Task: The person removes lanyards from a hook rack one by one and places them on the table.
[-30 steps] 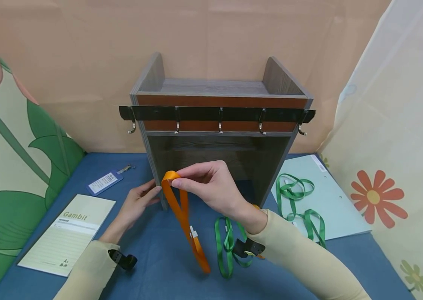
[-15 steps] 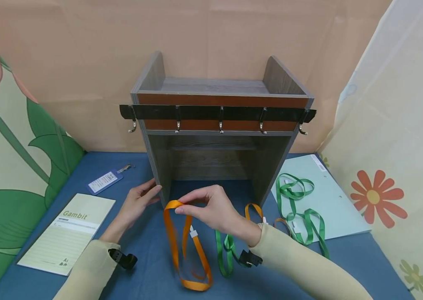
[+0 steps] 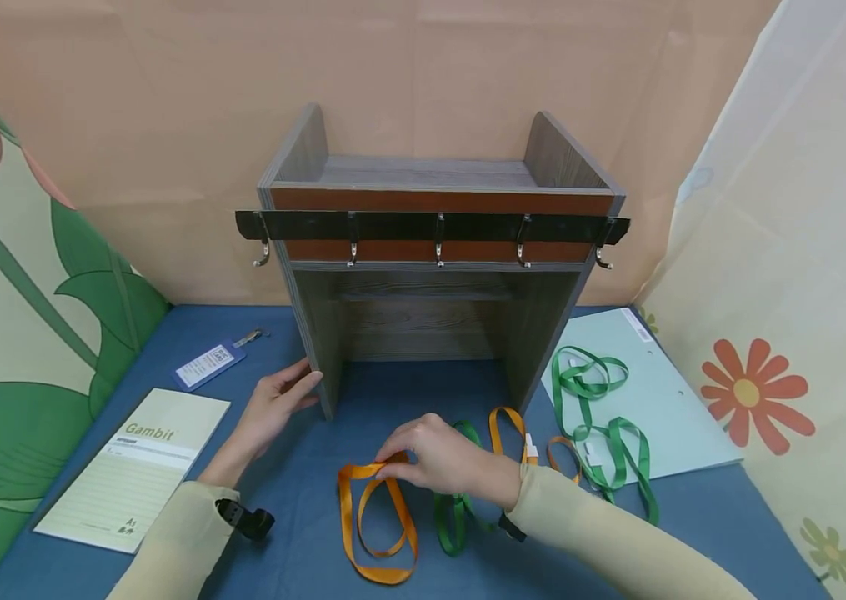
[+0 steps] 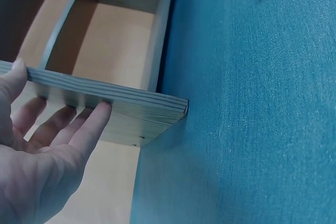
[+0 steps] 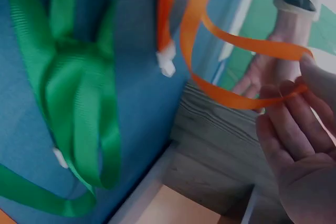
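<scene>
My right hand (image 3: 433, 458) pinches one end of an orange lanyard (image 3: 347, 521) between thumb and fingertips. Its ribbon hangs down in loops close over the blue tablecloth; in the right wrist view the orange ribbon (image 5: 231, 98) runs from the fingertips. My left hand (image 3: 272, 408) is at the lower left side of a grey wooden shelf unit (image 3: 310, 333). In the left wrist view, the thumb lies over the front edge of the side panel (image 4: 142, 106) and the fingertips touch its outer face. A green lanyard (image 3: 451, 533) lies partly hidden beneath my right forearm.
A black rail with several silver hooks (image 3: 400, 227) spans the unit's front. On the right, another green lanyard (image 3: 583, 387) lies over a pale blue board (image 3: 663, 417), near a second orange lanyard (image 3: 498, 425). A Gambit notepad (image 3: 141, 467) and blue badge holder (image 3: 208, 365) lie left.
My right hand has lowered the orange lanyard from in front of the unit toward the tablecloth, and its strands have spread into wider loops. The left hand has stayed at the side panel.
</scene>
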{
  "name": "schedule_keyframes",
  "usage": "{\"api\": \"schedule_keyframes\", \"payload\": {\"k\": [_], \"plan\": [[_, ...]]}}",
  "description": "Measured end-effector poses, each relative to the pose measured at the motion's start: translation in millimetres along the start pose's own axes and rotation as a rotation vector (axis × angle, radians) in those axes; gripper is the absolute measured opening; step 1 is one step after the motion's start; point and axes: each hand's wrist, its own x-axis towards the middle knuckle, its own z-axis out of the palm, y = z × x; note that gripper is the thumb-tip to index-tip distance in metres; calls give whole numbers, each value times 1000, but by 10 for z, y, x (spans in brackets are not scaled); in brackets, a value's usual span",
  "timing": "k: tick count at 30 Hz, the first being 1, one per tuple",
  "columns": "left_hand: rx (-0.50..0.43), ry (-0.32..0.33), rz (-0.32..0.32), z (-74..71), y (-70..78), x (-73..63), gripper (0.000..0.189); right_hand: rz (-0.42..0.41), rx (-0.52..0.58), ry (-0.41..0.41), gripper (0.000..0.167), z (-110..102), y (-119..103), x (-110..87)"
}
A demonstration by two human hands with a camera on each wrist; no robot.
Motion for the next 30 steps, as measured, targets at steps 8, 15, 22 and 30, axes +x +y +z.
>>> {"api": "schedule_keyframes", "payload": {"k": [8, 15, 22, 30], "plan": [[-3, 1, 15, 4, -2, 6, 54, 4, -62, -139, 17, 191, 40, -78], [1, -4, 2, 11, 11, 2, 56, 5, -74, -173, 15, 369, 114, -158], [-1, 10, -13, -6, 11, -20, 57, 2, -53, -188, 14, 463, 153, -197], [12, -7, 5, 2, 0, -7, 58, 25, -23, -101, 15, 371, 138, -305]]}}
